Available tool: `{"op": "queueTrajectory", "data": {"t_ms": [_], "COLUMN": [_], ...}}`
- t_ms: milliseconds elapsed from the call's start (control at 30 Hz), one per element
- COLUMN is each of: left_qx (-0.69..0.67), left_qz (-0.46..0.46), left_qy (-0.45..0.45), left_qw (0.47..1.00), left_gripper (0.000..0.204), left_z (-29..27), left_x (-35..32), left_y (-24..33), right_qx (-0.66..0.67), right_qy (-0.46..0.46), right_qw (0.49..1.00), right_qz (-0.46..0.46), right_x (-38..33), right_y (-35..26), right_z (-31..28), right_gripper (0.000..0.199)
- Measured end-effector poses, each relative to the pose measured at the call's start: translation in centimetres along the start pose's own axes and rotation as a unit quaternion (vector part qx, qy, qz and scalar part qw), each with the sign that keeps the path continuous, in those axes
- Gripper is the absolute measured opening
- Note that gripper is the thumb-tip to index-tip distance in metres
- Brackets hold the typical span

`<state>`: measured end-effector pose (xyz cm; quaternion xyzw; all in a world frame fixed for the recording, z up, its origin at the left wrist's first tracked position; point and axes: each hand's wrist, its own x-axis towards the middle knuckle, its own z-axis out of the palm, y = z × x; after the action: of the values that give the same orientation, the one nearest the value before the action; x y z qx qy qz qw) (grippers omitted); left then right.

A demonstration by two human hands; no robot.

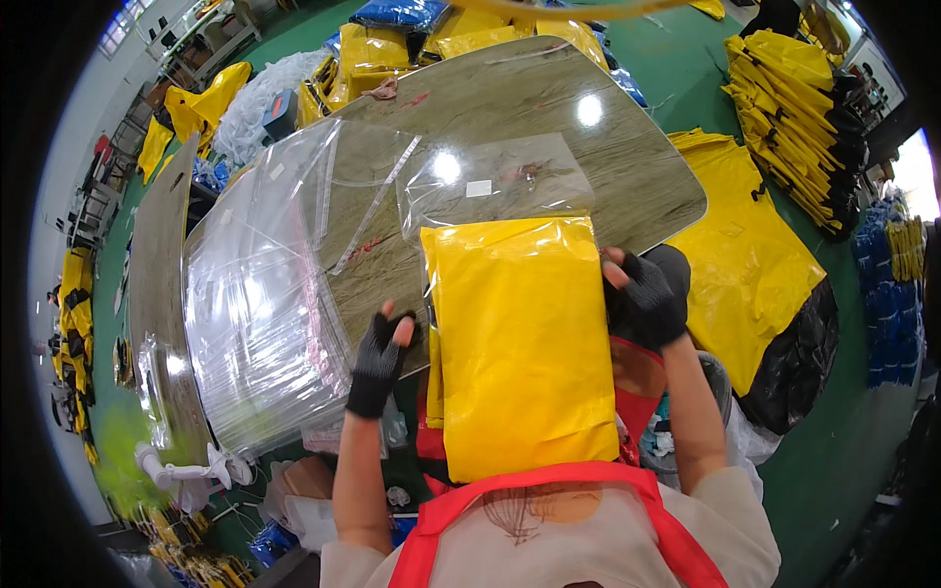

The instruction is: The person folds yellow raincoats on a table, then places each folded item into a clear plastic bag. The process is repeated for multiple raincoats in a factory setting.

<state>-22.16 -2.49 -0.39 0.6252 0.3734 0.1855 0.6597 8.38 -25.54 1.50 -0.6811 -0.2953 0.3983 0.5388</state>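
Note:
A folded yellow sheet-like piece (524,343), smooth and shiny, lies at the near edge of the table and reaches back to my apron. Its far end meets a clear plastic bag (441,201) with a small white label; how far it sits inside I cannot tell. My left hand (377,363), in a dark fingerless glove, is open just left of the yellow piece, thumb and forefinger apart. Gloved likewise, my right hand (649,296) is open at the far right corner, its fingertips close to the edge. Neither hand visibly grips anything.
Stacked clear plastic bags (260,294) cover the table's left side. Wood-patterned tabletop (627,167) extends behind. Yellow folded bundles (372,54) lie beyond it. A yellow and black piece (740,255) drapes at right, beside a pile of yellow ones (784,122). A white fan-like device (196,470) stands lower left.

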Motion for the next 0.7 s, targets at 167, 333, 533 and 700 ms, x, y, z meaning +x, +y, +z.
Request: {"op": "queueTrajectory", "data": {"t_ms": [167,333,533,700], "left_qx": [-0.134,-0.076,-0.088,-0.103], "left_qz": [-0.109,-0.07,-0.078,-0.101], "left_qy": [-0.063,-0.057,-0.111,-0.09], "left_qw": [0.983,0.993,0.987,0.985], "left_gripper": [0.056,0.044,0.047,0.052], "left_z": [1.3,3.7,4.3,4.9], "left_x": [6.2,4.9,3.9,-2.2], "left_y": [2.2,2.7,3.9,1.3], "right_qx": [-0.14,0.192,-0.33,0.079], "right_qy": [0.107,0.106,0.19,0.015], "right_qw": [0.978,0.965,0.885,0.995], "right_qz": [-0.11,0.142,-0.267,0.052], "right_x": [-0.9,-6.2,-4.8,-6.9], "right_y": [7.7,6.8,8.7,5.4], "right_z": [6.7,6.5,4.3,3.1], "right_gripper": [0.034,0.05,0.034,0.037]}}
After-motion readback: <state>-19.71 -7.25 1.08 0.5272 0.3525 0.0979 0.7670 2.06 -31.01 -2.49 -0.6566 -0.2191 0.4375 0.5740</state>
